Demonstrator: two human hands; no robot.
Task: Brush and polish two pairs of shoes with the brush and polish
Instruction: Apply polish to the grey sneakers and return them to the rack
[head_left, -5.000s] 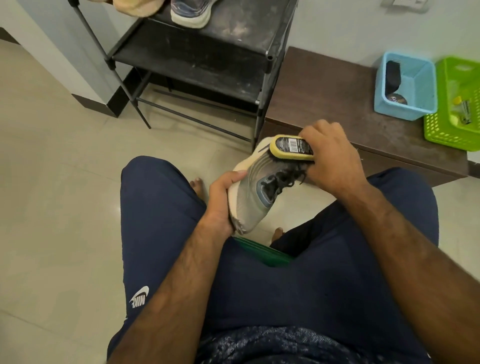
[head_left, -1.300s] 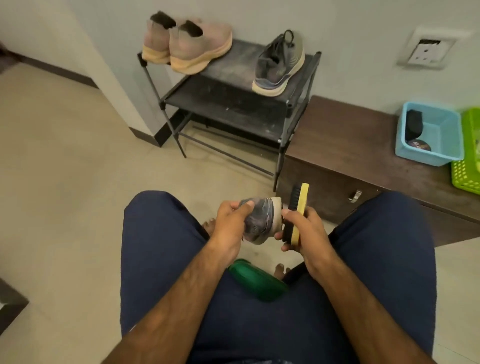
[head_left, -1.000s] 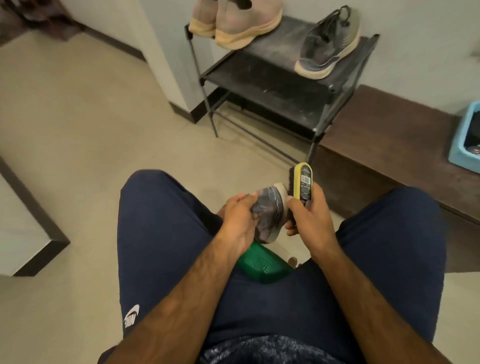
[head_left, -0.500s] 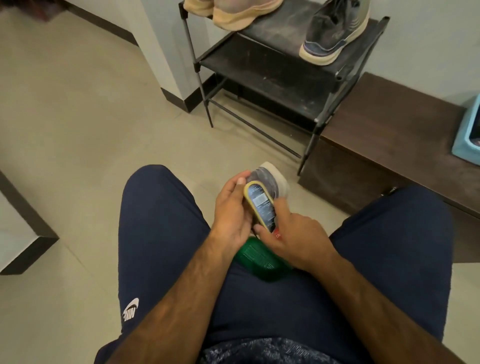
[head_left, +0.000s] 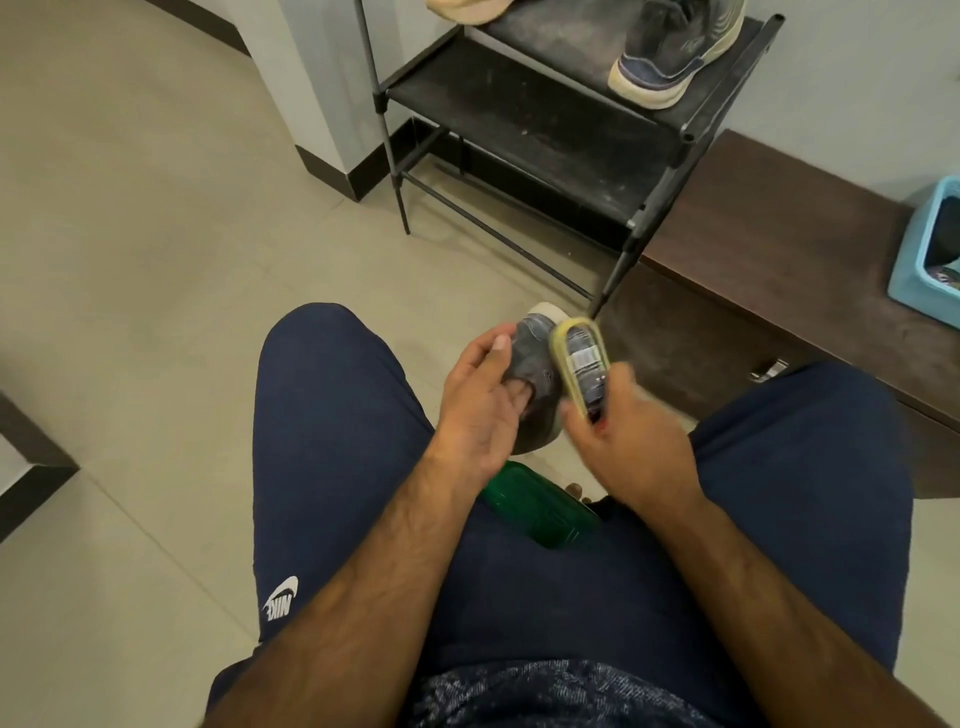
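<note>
Floor tiles pale beige, black shoe rack beside brown desk; left hand grips the grey shoe, right hand clamps the yellow brush against it.

Soft, even indoor light, moderately bright. Pale floor carries a faint sheen at upper left. Diffuse shadows, deepest under shoe rack, top centre. Motion blur smears right hand and brush; left hand is sharper. Straight lines bow near frame edges.
</note>
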